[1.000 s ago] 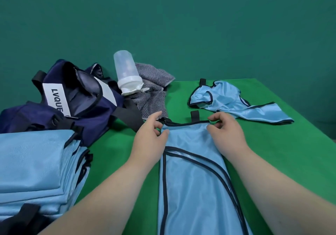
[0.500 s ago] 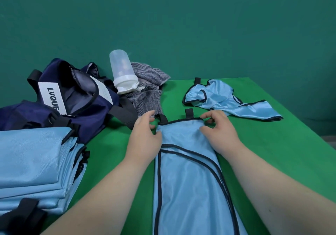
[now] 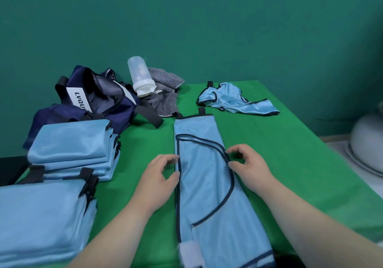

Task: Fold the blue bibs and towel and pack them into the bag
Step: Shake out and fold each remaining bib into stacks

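Bib (image 3: 207,174) on table (image 3: 279,153), long axis running away from person. L hand (image 3: 157,180) & R hand (image 3: 252,170) flank its mid edges, equally near; fingers (image 3: 165,157) loosely curled, gripping nothing.

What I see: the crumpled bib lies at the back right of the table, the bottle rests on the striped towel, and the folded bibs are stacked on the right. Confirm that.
Not quite: the head view shows the folded bibs stacked on the left, beside the navy bag. The crumpled bib at the back right and the bottle on the striped towel are as stated.
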A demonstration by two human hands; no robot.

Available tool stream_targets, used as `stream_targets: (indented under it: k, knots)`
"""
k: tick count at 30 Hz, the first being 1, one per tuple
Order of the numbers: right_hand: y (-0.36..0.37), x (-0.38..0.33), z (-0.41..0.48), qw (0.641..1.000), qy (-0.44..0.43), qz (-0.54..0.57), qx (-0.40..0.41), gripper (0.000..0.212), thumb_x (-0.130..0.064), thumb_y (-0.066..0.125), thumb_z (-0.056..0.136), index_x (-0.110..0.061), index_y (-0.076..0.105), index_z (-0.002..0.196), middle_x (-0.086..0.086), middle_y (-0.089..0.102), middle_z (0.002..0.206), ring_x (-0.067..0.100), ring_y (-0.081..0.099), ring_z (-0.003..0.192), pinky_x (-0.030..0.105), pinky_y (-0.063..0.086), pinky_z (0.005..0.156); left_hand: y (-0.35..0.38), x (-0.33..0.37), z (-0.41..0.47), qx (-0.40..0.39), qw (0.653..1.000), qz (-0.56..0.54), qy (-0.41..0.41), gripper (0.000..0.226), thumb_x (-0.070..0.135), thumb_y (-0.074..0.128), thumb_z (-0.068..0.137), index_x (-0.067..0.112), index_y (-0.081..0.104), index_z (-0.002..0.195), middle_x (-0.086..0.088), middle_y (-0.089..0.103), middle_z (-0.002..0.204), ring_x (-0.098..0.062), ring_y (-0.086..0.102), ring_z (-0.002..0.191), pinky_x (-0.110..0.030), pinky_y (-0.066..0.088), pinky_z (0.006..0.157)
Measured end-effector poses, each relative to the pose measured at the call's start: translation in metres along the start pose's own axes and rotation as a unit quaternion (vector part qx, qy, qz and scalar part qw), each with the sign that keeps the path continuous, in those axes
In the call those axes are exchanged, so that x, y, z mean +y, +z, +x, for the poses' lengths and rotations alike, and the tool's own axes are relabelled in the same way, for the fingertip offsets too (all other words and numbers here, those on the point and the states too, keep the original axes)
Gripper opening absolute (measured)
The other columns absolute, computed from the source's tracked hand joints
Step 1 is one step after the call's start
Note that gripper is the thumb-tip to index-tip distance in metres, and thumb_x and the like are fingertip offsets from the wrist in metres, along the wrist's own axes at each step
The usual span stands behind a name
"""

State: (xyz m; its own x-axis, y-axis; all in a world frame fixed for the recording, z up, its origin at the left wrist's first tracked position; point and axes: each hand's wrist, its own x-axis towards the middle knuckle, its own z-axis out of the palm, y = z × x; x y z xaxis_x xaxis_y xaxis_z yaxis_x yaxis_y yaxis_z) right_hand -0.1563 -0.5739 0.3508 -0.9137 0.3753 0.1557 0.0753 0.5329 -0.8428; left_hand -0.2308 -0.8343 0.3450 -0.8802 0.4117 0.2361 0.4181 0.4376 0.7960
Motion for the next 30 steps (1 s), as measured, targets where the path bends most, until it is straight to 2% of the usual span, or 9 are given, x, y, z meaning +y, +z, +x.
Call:
stream_targets:
  k: [3,6,8,11,13,17,20,26,30]
  knots:
    - [-0.007,-0.004,-0.042,1.0,-0.004,0.003,-0.004,0.033,-0.004,0.069,0.081,-0.035,0.064,0.093,-0.013,0.064,0.106,-0.004,0.055,0.102,0.018,0.041,0.088,-0.006,0.014,-0.045,-0.002,0.999,-0.04,-0.014,0.039,0.009,0.072,0.085,0.041,0.062,0.104,0.015,0.066,0.098,0.002,0.058,0.101,-0.003,0.037,0.083]
    - [-0.013,-0.007,-0.076,1.0,0.005,0.01,-0.011,0.03,-0.004,0.068,0.083,-0.031,0.066,0.096,-0.015,0.064,0.106,-0.005,0.055,0.103,0.016,0.042,0.088,-0.006,0.025,-0.084,-0.026,0.996,-0.073,-0.046,0.033,0.011,0.074,0.085,0.037,0.066,0.103,0.015,0.067,0.091,-0.003,0.06,0.095,-0.015,0.041,0.085]
    - [-0.014,-0.008,-0.094,1.0,0.008,0.011,-0.009,0.029,-0.002,0.068,0.083,-0.028,0.066,0.096,-0.015,0.064,0.105,-0.007,0.056,0.101,0.009,0.04,0.083,-0.003,0.035,-0.101,-0.057,0.994,-0.066,-0.064,0.026,0.022,0.073,0.086,0.039,0.064,0.104,0.016,0.066,0.088,-0.003,0.06,0.09,-0.023,0.042,0.084]
    - [-0.014,-0.011,-0.116,1.0,0.007,0.014,0.003,0.031,0.002,0.067,0.08,-0.026,0.066,0.093,-0.012,0.065,0.103,-0.007,0.057,0.097,0.003,0.037,0.079,0.0,0.053,-0.111,-0.096,0.988,0.107,-0.063,0.037,0.05,0.066,0.084,0.042,0.055,0.119,0.017,0.064,0.085,-0.003,0.057,0.09,-0.031,0.04,0.088]
    - [-0.013,-0.011,-0.13,1.0,0.008,0.023,0.011,0.035,0.004,0.067,0.079,-0.029,0.065,0.09,-0.01,0.066,0.102,-0.006,0.058,0.095,0.007,0.039,0.081,0.001,0.067,-0.114,-0.097,0.973,0.198,-0.065,0.054,0.056,0.06,0.085,0.042,0.045,0.135,0.017,0.063,0.085,-0.005,0.056,0.094,-0.035,0.035,0.093]
    - [-0.015,-0.009,-0.15,1.0,0.0,0.031,-0.001,0.04,0.007,0.067,0.075,-0.031,0.065,0.087,-0.008,0.065,0.103,-0.003,0.058,0.099,0.017,0.041,0.087,0.01,0.081,-0.111,-0.102,0.966,0.225,-0.08,0.068,0.04,0.059,0.087,0.036,0.03,0.149,0.016,0.066,0.086,-0.011,0.058,0.103,-0.036,0.035,0.099]
    - [-0.018,-0.008,-0.157,0.999,-0.023,-0.006,-0.022,0.03,-0.01,0.063,0.068,-0.035,0.062,0.086,-0.008,0.062,0.103,0.001,0.056,0.101,0.014,0.04,0.089,0.015,0.082,-0.107,-0.084,0.974,0.183,-0.1,0.067,0.024,0.056,0.086,0.035,0.035,0.148,0.013,0.069,0.083,-0.01,0.063,0.097,-0.033,0.035,0.095]
    - [-0.019,-0.004,-0.156,0.996,-0.043,-0.052,-0.054,0.027,-0.018,0.057,0.064,-0.037,0.058,0.084,-0.012,0.061,0.101,0.0,0.054,0.103,0.012,0.038,0.089,0.021,0.08,-0.113,-0.087,0.966,0.219,-0.107,0.071,0.047,0.057,0.082,0.034,0.033,0.148,0.013,0.068,0.086,-0.015,0.061,0.102,-0.038,0.039,0.097]
    - [-0.015,0.0,-0.152,0.996,-0.038,-0.054,-0.054,0.026,-0.02,0.057,0.064,-0.036,0.061,0.084,-0.012,0.062,0.1,-0.004,0.052,0.102,0.008,0.035,0.087,0.027,0.079,-0.114,-0.091,0.964,0.23,-0.097,0.069,0.03,0.057,0.083,0.035,0.033,0.148,0.014,0.068,0.09,-0.015,0.059,0.104,-0.037,0.037,0.094]
